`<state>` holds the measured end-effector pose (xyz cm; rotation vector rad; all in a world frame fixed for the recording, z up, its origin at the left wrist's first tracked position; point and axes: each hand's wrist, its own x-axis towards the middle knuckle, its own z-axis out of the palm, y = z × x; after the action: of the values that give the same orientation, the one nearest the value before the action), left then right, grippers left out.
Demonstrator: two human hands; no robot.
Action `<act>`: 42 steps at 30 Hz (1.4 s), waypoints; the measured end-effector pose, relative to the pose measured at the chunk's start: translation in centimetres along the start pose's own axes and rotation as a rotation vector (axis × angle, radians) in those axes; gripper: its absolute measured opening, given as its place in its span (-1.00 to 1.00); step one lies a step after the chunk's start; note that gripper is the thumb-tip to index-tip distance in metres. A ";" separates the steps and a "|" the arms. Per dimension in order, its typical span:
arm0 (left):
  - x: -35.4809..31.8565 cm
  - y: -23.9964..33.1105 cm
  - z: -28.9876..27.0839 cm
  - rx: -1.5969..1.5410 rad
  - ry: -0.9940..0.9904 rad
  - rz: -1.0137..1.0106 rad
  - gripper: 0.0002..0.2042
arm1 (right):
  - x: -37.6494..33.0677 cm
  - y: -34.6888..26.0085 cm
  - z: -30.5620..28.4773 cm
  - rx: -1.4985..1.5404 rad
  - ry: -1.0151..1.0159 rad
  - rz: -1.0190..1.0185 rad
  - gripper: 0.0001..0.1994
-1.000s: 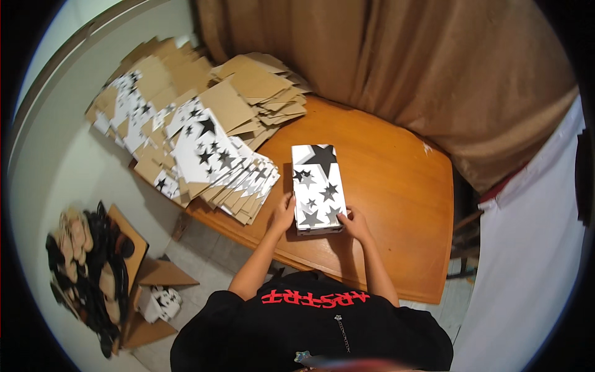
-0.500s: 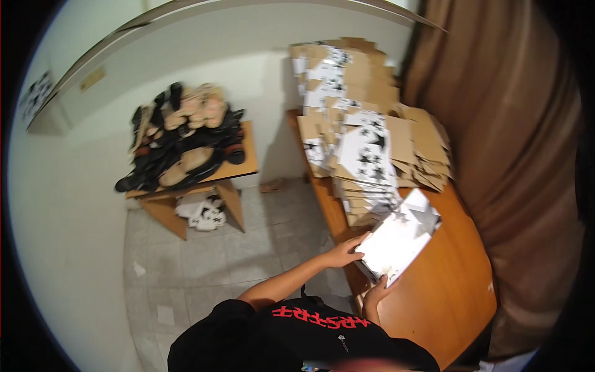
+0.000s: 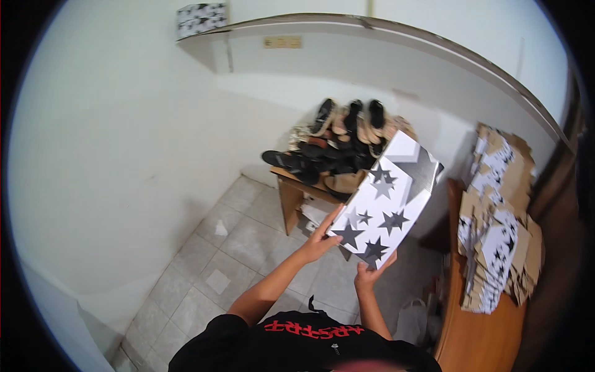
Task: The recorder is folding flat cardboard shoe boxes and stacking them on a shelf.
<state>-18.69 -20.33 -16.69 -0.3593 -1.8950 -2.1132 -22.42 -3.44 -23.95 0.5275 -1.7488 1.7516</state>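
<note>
Away from the orange-brown tabletop [image 3: 483, 338] you have carried the star-patterned shoebox [image 3: 384, 211]: a second ago it rested there between your hands, half a second ago it was tilted above its edge, and now it is held up in front of the shoe pile [image 3: 331, 149]. Your view has swung left too, so the stacked flat cardboard box blanks [image 3: 496, 248] now show at the right.

Your left grip [image 3: 321, 245] is part closed around the box's near left corner, thumb on the starred top face, the other fingers along the side and mostly hidden. Your right grip [image 3: 374, 276] is part closed at the near right corner; you have hold with both, though how far the hidden fingers reach underneath cannot be told. The box slants, its far end up toward the right, and covers part of the smaller wooden tabletop [image 3: 289, 208] that carries the black and beige shoes.

Grey floor tiles [image 3: 260, 229] lie below your arms. Above the shoes, a long shelf [image 3: 365, 23] runs along the wall, with another star-patterned box [image 3: 202, 18] at its left end, near a beige wall plate [image 3: 282, 42].
</note>
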 end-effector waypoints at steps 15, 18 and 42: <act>7.8 11.7 -30.3 0.229 0.334 0.367 0.04 | 16.5 -3.6 36.5 0.369 -0.331 -0.710 -0.27; 13.9 14.8 -35.2 0.327 0.378 0.427 0.12 | 23.2 -5.3 42.7 0.421 -0.257 -0.887 -0.29; 34.0 44.1 -78.9 0.667 0.603 1.064 -0.44 | 43.1 -25.8 91.5 0.553 -0.376 -1.003 -0.29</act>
<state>-34.03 -104.59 27.92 -0.3825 -1.4066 -0.7292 -49.60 -89.45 28.55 1.7008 -0.8402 1.3667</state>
